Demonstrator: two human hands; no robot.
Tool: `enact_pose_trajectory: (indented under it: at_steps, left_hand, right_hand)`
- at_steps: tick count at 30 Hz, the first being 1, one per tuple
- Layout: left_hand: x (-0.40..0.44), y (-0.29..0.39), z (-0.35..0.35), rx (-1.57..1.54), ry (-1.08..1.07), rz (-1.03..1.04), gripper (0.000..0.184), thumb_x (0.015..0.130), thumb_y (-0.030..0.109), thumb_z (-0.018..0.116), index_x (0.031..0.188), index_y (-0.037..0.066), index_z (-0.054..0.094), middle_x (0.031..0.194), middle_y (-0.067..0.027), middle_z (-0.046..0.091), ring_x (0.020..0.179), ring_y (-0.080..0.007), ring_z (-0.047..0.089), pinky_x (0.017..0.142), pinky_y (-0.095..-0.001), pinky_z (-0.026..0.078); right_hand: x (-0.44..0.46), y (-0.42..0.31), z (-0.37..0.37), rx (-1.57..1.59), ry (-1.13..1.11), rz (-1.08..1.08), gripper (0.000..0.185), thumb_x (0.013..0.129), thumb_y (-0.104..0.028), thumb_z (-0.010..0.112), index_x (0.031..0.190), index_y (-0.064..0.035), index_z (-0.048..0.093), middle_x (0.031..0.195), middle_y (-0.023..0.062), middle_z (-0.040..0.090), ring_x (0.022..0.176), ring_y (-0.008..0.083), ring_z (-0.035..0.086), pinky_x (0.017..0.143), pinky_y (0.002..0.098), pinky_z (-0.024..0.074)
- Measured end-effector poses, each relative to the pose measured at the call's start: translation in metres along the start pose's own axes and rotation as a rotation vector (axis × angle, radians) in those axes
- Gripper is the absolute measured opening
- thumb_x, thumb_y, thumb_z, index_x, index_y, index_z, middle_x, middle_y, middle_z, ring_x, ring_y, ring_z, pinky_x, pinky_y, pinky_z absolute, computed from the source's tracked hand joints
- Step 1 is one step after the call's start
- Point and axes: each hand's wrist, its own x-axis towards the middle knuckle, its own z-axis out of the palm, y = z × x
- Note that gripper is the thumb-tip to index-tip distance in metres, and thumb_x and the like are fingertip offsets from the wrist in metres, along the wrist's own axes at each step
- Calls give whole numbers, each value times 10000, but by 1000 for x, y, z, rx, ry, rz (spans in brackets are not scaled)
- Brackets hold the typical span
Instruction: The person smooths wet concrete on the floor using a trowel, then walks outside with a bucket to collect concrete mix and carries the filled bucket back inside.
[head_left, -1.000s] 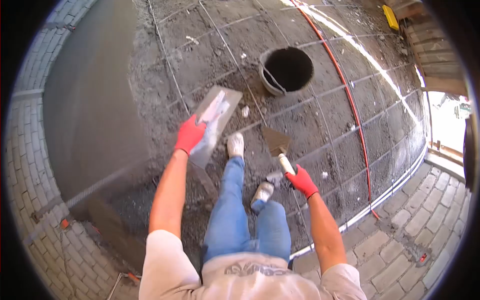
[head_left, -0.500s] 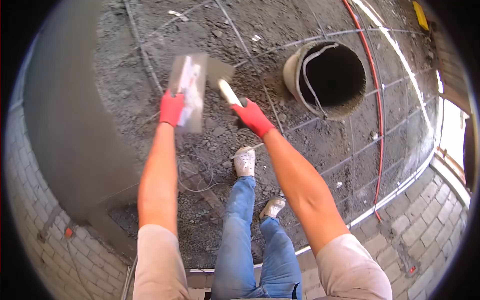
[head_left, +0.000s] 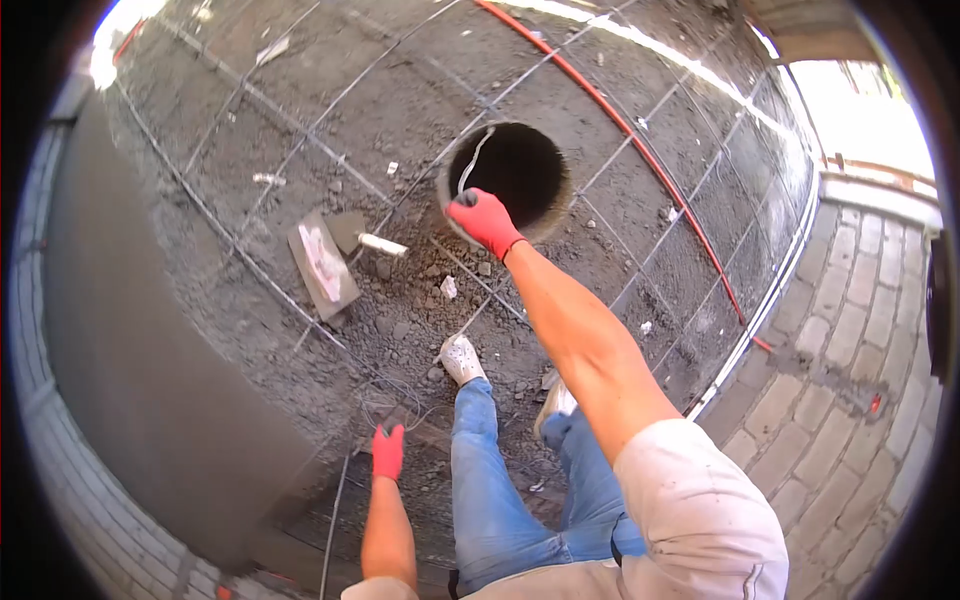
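Two tools lie on the rough ground: a flat trowel [head_left: 323, 262] with a pale smeared handle, and a pointed trowel [head_left: 382, 245] with a white handle beside it. My right hand [head_left: 486, 220], in a red glove, is closed at the left rim of the bucket [head_left: 562, 205], where its wire handle meets the glove. The bucket's inside is dark. My left hand [head_left: 388, 450], also red-gloved, hangs low near thin loops of wire, its fingers curled; nothing shows in it.
Smooth wet concrete [head_left: 130, 330] covers the left side. A metal rod grid and a red hose [head_left: 640, 145] cross the rough ground. Brick paving [head_left: 800, 420] lies at the lower right beyond a white edge strip. My shoe [head_left: 461, 360] stands below the bucket.
Both trowels, held in my hands before, now lie on the ground. My right hand has moved to the bucket's rim and handle. My left hand has drawn back toward my body.
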Motion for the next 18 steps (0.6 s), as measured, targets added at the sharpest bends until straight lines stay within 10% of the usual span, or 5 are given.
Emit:
enact_pose_trajectory:
  at_steps: [4, 8, 15, 18]
  left_hand:
    - [-81, 11, -21, 126, -48, 158, 448, 844, 263, 667, 1175, -24, 574, 1054, -166, 640, 968, -229, 581, 861, -336, 448]
    - [-138, 94, -57, 102, 46, 90, 311, 860, 218, 656, 1115, 45, 614, 742, 21, 551, 583, -53, 443, 497, -235, 369]
    - [-174, 274, -46, -22, 350, 270, 247, 896, 213, 598, 1085, 53, 612, 891, -22, 629, 745, -91, 559, 591, -274, 471]
    - [-201, 329, -25, 19, 267, 296, 243, 897, 214, 598, 1084, 58, 610, 890, -46, 638, 733, -121, 601, 639, -320, 517]
  right_hand:
    - [11, 16, -105, 672, 55, 130, 209, 886, -273, 622, 816, -79, 658, 638, -24, 535, 542, 85, 485, 503, 270, 417]
    - [-36, 19, -211, 779, 153, 164, 218, 889, -283, 612, 841, -80, 677, 637, -32, 531, 534, 84, 464, 476, 270, 403]
    - [-118, 26, -444, 932, 381, 78, 237, 895, -285, 586, 905, -71, 688, 614, -36, 490, 526, 82, 441, 485, 281, 398]
    - [-164, 65, -503, 1209, 77, 174, 323, 939, -337, 561, 1096, -63, 626, 598, -57, 403, 479, 54, 369, 488, 260, 355]
